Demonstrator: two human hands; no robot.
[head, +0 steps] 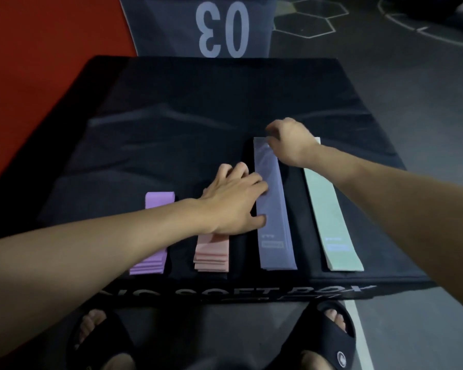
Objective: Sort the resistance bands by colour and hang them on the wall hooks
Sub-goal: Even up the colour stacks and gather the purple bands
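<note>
Four stacks of flat resistance bands lie side by side on a black soft box [171, 129]: a purple stack [155, 233], a pink stack [211, 255], a blue-grey stack [274, 222] and a mint green stack [332, 225]. My left hand [233, 201] lies flat across the pink stack, its straight fingers and thumb pressing on the left edge of the blue-grey stack. My right hand [289, 142] is at the far end of the blue-grey stack, fingers curled down over that end. My forearms hide parts of the purple, pink and green stacks.
The box's near edge carries white lettering [238, 292]. Beyond the box lies a dark mat marked 03 [222, 28], with red flooring [38, 62] to the left and grey floor with white lines [412, 76] to the right. My feet in black slides [329, 332] stand below the box.
</note>
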